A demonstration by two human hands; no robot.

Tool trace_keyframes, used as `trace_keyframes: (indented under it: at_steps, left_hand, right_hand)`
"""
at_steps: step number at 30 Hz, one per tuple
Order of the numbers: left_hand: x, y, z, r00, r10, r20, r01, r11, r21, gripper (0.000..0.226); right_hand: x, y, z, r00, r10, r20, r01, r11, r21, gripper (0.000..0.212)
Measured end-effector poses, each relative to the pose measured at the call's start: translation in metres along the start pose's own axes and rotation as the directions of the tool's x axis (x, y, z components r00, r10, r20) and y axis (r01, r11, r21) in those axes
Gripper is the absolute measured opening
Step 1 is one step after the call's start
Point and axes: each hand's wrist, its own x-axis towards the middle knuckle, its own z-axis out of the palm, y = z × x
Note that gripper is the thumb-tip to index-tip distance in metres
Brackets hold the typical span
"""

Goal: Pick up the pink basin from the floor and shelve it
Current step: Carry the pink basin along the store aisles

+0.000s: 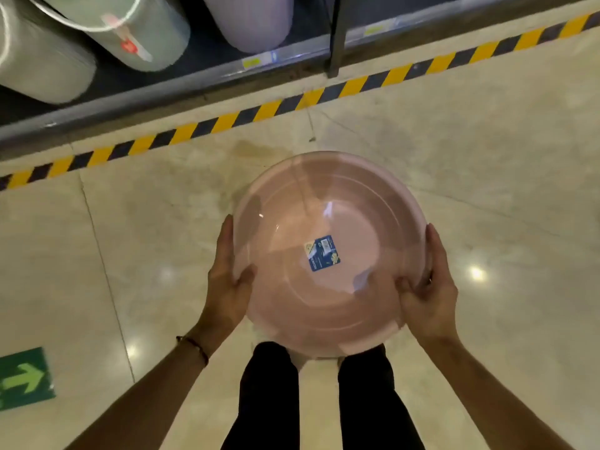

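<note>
Two hands, left hand (pixel 227 280) and right hand (pixel 428 287), clamp the round pink plastic basin (pixel 328 254) mid-frame by opposite rim edges, fingers curled around. Probably light, glossy, a bit slippery, so the rim's the best hold.

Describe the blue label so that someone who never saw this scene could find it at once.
Start from the striped yellow-and-black tape on the floor before the shelf. Below it, both hands hold a round pink basin. The blue label sits on its flat inner bottom, the only blue patch on the pink plastic.
</note>
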Motion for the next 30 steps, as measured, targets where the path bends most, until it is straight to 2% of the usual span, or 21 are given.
trace_keyframes:
  at_steps: [4,8,10,13,17,23,26,30]
  left_hand:
    - [0.04,-0.075,0.033,0.994,0.113,-0.007,-0.113,0.993,0.027,0.091]
    - [0.065,-0.129,0.057,1.0,0.014,-0.011,-0.014,1.0,-0.027,0.094]
    - [0.074,-0.149,0.065,0.999,0.037,-0.028,-0.036,0.999,0.026,0.094]
    - [0.083,-0.17,0.076,0.999,0.043,-0.019,-0.042,0.996,0.073,0.095]
    - [0.089,-0.19,0.088,0.999,0.028,-0.022,-0.026,0.993,0.115,0.095]
    - [0.1,-0.213,0.107,0.999,0.001,-0.033,0.003,0.992,0.125,0.097]
    - [0.102,-0.216,0.115,0.997,-0.049,-0.058,0.055,0.992,0.111,0.098]
    - [0.1,-0.215,0.124,0.994,-0.047,-0.099,0.057,0.993,0.1,0.101]
  right_hand:
    - [0.045,0.074,0.038,0.997,-0.069,0.026,0.069,0.998,-0.001,0.096]
    - [0.07,0.135,0.067,0.998,-0.063,0.018,0.064,0.998,-0.02,0.096]
    - [0.075,0.154,0.077,0.996,-0.089,-0.016,0.089,0.996,-0.008,0.096]
    - [0.078,0.18,0.085,0.998,-0.051,-0.046,0.05,0.998,-0.023,0.097]
    - [0.086,0.195,0.089,0.998,0.017,-0.058,-0.022,0.995,-0.094,0.096]
    - [0.104,0.199,0.093,0.999,0.041,-0.029,-0.045,0.985,-0.168,0.097]
    - [0.11,0.208,0.095,0.999,0.038,-0.014,-0.039,0.988,-0.146,0.097]
    - [0.111,0.218,0.101,1.0,0.017,-0.016,-0.019,0.991,-0.136,0.097]
